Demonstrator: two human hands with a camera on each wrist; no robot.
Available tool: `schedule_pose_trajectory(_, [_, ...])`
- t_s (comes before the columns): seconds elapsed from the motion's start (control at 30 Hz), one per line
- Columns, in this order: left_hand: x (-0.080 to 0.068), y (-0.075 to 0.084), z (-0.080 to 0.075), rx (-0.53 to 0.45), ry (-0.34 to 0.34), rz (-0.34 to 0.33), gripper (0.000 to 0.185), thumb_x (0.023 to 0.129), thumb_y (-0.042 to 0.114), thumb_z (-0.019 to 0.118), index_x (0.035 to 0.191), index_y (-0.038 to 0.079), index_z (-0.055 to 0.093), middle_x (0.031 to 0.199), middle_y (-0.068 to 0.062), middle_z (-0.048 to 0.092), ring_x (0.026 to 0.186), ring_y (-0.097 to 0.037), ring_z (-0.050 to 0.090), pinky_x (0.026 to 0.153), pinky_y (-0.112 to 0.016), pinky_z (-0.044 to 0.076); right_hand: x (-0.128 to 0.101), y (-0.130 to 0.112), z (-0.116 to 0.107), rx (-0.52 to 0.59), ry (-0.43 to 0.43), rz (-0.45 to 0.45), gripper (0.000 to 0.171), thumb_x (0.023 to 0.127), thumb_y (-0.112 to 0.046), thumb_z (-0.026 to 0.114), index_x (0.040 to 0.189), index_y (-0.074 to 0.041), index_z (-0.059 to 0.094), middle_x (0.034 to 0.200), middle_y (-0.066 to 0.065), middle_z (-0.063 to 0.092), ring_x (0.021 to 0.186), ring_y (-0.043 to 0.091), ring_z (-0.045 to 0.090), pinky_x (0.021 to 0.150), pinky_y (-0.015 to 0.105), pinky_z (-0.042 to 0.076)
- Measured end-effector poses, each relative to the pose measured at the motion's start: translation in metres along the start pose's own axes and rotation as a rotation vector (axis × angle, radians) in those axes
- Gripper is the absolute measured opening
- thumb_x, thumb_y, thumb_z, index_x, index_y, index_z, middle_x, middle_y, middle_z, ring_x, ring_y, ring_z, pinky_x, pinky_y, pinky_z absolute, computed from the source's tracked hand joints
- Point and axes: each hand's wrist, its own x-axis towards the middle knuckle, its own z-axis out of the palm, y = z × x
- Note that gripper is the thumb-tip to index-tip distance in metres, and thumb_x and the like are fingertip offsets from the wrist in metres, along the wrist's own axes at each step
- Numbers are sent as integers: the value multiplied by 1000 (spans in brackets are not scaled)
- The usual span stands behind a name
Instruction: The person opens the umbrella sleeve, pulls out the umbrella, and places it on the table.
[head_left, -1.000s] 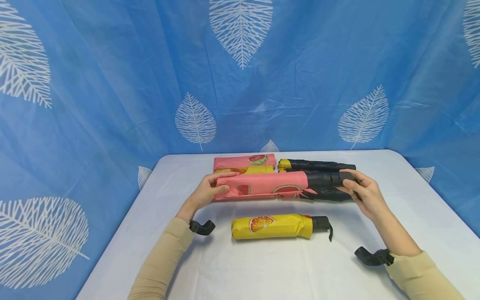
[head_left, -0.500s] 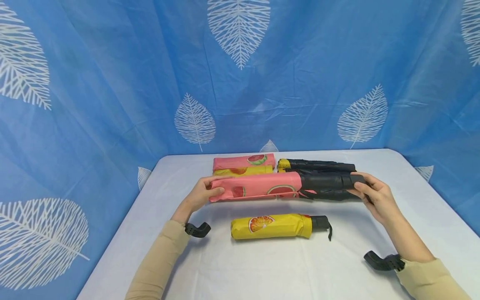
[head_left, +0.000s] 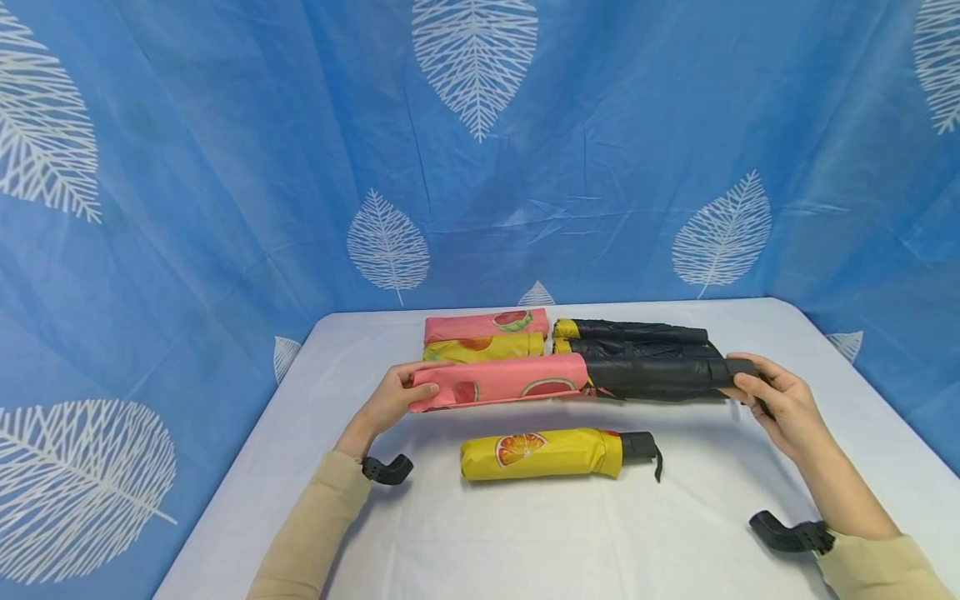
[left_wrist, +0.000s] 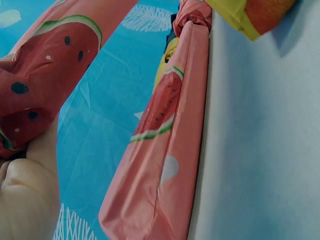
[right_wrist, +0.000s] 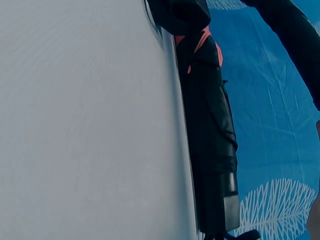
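Observation:
My left hand (head_left: 382, 407) grips the left end of a pink sleeve (head_left: 510, 379) printed with watermelon slices. Out of that sleeve's right end sticks a black folded umbrella (head_left: 652, 372), its far end pinched by my right hand (head_left: 783, 408). Umbrella and sleeve are held level above the table. Below them, in the left wrist view, lies another pink watermelon sleeve (left_wrist: 150, 185), and in the right wrist view another black folded umbrella (right_wrist: 207, 125); both are mostly hidden in the head view. Nearer me lies a yellow umbrella in its orange-print sleeve (head_left: 536, 456), black handle and strap showing.
Toward the back left lie a pink sleeve (head_left: 486, 325) and a yellow sleeve (head_left: 487, 346). Two black folded umbrellas (head_left: 637, 332) with yellow trim lie to their right. The white table (head_left: 480, 550) meets a blue leaf-print cloth (head_left: 600, 167) behind and at the sides.
My right hand has moved right with the black umbrella, and more of it shows outside the pink sleeve. My left hand has shifted slightly left and nearer me with the sleeve.

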Motion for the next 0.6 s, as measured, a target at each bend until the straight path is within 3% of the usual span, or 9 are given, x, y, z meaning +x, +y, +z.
schedule_pose_trajectory(0.33, [-7,-7,-7,-56,-26,29,41,92,2,59,132,-5,52,107,-12,62,83,-15,61,72,-25,52,-8,-1,-17,25,-22,4,40,97,11,36,119,-6,64,108,4,64,90,15,67,41,26,14])
schedule_pose_trajectory(0.6, [-14,-15,-15,-14,9,-10,45,92,3,59,134,-7,48,105,-9,63,81,-13,61,71,-24,52,-14,1,-29,7,-4,31,39,98,10,37,118,-8,65,108,3,66,90,14,67,43,26,15])
